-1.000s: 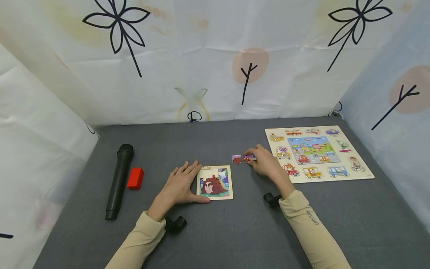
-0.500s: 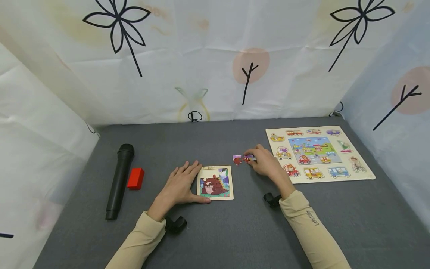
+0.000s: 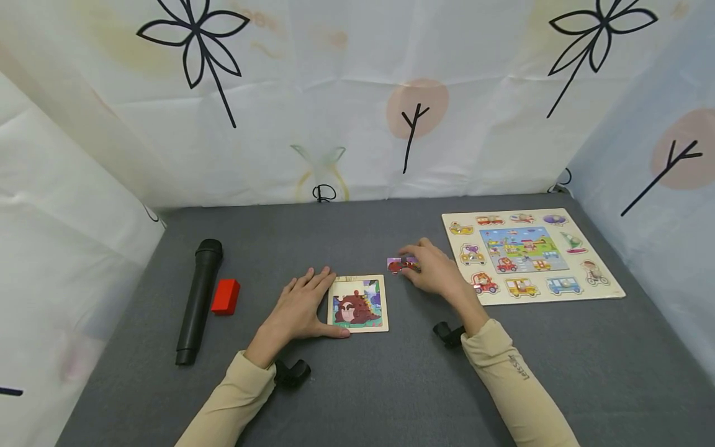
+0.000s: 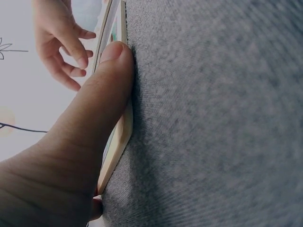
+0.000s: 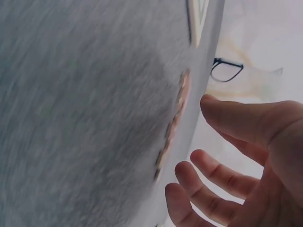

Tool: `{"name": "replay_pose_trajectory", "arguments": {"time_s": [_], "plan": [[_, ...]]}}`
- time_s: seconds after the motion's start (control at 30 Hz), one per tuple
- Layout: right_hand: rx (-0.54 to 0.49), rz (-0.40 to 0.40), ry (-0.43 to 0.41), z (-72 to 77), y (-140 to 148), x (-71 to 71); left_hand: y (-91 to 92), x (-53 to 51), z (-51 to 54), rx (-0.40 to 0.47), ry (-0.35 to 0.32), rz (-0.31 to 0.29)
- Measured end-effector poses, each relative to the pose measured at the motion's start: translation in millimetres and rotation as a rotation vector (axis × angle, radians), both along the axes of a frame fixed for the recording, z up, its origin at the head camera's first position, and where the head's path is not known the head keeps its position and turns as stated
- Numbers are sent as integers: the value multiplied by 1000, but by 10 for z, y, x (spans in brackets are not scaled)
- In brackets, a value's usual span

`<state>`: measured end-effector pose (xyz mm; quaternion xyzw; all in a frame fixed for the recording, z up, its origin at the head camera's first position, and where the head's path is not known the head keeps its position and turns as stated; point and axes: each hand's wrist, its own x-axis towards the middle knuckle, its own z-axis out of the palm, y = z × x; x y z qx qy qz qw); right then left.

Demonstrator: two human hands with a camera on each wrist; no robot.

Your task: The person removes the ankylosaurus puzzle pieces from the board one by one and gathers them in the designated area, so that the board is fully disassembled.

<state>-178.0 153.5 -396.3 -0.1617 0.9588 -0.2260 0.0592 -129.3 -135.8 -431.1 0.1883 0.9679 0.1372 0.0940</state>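
My left hand (image 3: 301,307) rests beside a small wooden jigsaw puzzle (image 3: 357,304) with a brown spiky animal picture. Its fingers lie straight and spread at the left side, and the thumb (image 4: 113,56) touches the front edge. To the right, two small purple-and-red puzzle pieces (image 3: 394,266) lie side by side on the table, partly covered by my right hand (image 3: 432,270) in the head view. The right wrist view shows these pieces blurred, flat on the cloth, with my right thumb and fingers parted and off them.
A wooden vehicle puzzle board (image 3: 592,292) lies at the right, close to my right hand. On the left are a black microphone (image 3: 198,301) and a red block (image 3: 225,297). Patterned white cloth (image 3: 357,99) rises behind the grey table (image 3: 380,391).
My right hand has moved slightly left, and the right puzzle piece has slid left up to the other one. Fingers are now off the piece. My left hand has stayed put.
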Motion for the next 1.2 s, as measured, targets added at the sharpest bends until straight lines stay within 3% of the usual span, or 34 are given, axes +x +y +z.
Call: {"name": "replay_pose_trajectory", "arguments": {"time_s": [0.2,0.5,1.2], "plan": [[-26,28,-9,43,-160,82,3,-5,4,-4,-3,3],[-41,130,9,22,-400,190,9,-7,8,-10,16,-9],[7,112,-56,-74,-582,308,-2,-2,1,-15,24,-16]]}}
